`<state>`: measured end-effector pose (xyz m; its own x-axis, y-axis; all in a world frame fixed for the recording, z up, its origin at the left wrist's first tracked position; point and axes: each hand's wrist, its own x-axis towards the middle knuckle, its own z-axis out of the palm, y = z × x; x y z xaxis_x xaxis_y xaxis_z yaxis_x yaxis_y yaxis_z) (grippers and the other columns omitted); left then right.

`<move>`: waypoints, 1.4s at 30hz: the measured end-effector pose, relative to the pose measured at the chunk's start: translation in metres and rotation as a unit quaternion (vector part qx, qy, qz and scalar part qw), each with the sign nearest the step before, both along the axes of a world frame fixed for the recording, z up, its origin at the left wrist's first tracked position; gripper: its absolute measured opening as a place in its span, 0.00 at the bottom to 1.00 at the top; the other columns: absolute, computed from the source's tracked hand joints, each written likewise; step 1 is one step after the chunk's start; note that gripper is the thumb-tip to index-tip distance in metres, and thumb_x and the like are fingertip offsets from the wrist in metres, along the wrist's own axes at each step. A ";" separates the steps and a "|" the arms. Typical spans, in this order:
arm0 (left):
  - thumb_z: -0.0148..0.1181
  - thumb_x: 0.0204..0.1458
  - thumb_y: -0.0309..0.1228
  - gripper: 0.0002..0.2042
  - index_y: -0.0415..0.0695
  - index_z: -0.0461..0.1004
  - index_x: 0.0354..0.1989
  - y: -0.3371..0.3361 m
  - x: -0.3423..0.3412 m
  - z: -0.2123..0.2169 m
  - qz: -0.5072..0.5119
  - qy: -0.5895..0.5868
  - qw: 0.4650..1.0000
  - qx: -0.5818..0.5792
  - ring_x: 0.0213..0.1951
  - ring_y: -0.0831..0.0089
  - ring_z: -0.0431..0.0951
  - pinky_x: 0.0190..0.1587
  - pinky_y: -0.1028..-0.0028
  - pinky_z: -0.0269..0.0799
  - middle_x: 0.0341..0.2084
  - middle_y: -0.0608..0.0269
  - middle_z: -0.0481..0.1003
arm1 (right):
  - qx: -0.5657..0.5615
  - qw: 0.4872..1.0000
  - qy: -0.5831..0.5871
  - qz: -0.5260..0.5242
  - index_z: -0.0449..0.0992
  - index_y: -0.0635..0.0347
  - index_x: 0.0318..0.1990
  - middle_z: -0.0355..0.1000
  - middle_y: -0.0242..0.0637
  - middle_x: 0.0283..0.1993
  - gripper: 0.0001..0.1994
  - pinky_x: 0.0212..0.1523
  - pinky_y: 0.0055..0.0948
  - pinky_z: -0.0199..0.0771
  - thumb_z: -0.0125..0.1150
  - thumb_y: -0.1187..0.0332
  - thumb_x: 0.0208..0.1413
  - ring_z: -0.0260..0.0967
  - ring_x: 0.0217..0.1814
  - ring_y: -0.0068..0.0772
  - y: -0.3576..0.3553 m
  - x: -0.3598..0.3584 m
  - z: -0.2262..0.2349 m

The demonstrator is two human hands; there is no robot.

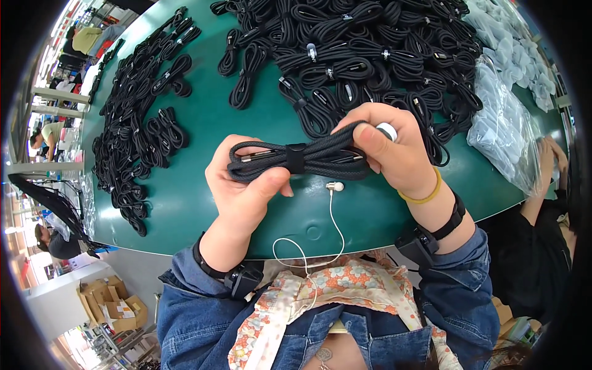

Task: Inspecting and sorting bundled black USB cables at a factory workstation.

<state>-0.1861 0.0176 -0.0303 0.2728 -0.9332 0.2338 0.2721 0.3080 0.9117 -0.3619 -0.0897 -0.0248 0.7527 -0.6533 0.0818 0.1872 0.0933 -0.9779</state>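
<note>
My left hand and my right hand hold a coiled black braided cable between them, above the near part of the table. The left fingers and thumb close round one end of the bundle, the right ones round the other. A black strap wraps its middle, and a metal plug end shows by my left fingers. Against my right fingers sits a small white round piece whose kind I cannot make out. Just below the bundle, an earphone with a thin white cord lies on the table.
Past my hands, a large heap of bundled black cables covers the green table. More bundles form a long pile at the left. Clear plastic bags lie at the right, beside another person's hands.
</note>
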 end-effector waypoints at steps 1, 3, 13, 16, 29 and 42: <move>0.61 0.36 0.21 0.13 0.35 0.63 0.29 0.000 -0.001 -0.001 0.001 0.000 1.000 0.001 0.20 0.74 0.72 0.23 0.80 0.69 0.21 0.55 0.71 | 0.001 1.000 0.000 0.001 0.69 0.68 0.33 0.66 0.31 0.24 0.13 0.24 0.13 0.60 0.53 0.64 0.48 0.61 0.25 0.15 0.000 0.001 -0.001; 0.60 0.37 0.21 0.12 0.35 0.63 0.29 -0.001 -0.005 -0.002 -0.004 -0.022 1.000 0.000 0.20 0.74 0.72 0.23 0.80 0.68 0.21 0.56 0.71 | 0.034 0.999 -0.009 -0.040 0.69 0.65 0.26 0.63 0.26 0.19 0.12 0.17 0.11 0.53 0.53 0.63 0.48 0.55 0.17 0.11 0.001 0.004 -0.007; 0.56 0.43 0.27 0.11 0.35 0.62 0.32 -0.009 -0.006 -0.007 -0.030 -0.059 0.998 -0.020 0.25 0.72 0.73 0.29 0.77 0.69 0.24 0.55 0.71 | 0.082 0.995 0.001 -0.053 0.68 0.64 0.25 0.63 0.28 0.20 0.13 0.16 0.12 0.52 0.49 0.62 0.51 0.55 0.18 0.12 0.000 0.000 0.002; 0.39 0.50 0.46 0.21 0.35 0.62 0.35 -0.016 0.011 -0.008 0.039 -0.044 0.996 -0.068 0.33 0.69 0.69 0.38 0.73 0.63 0.30 0.54 0.68 | 0.030 0.988 -0.081 -0.130 0.69 0.61 0.20 0.62 0.26 0.16 0.12 0.12 0.10 0.49 0.52 0.63 0.49 0.53 0.13 0.10 0.002 0.001 0.010; 0.47 0.48 0.41 0.16 0.41 0.66 0.38 -0.006 0.140 -0.016 0.377 -0.491 0.760 0.199 0.37 0.69 0.66 0.38 0.70 0.62 0.32 0.62 0.68 | 0.174 0.957 -0.149 -0.180 0.67 0.63 0.34 0.63 0.32 0.18 0.10 0.14 0.17 0.50 0.44 0.66 0.51 0.49 0.11 0.15 -0.023 -0.014 0.016; 0.56 0.38 0.35 0.18 0.43 0.65 0.40 -0.008 0.122 -0.018 0.323 -0.672 0.557 0.367 0.34 0.63 0.70 0.39 0.64 0.63 0.31 0.58 0.69 | 0.171 0.967 -0.149 -0.115 0.67 0.64 0.35 0.63 0.33 0.20 0.08 0.14 0.16 0.49 0.44 0.71 0.49 0.49 0.11 0.16 -0.012 0.000 0.000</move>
<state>-0.0642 0.0092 -0.0484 0.6451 -0.7212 0.2522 -0.7591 -0.6426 0.1040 -0.3615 -0.1021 -0.0249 0.5596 -0.8284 0.0227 0.5110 0.3234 -0.7964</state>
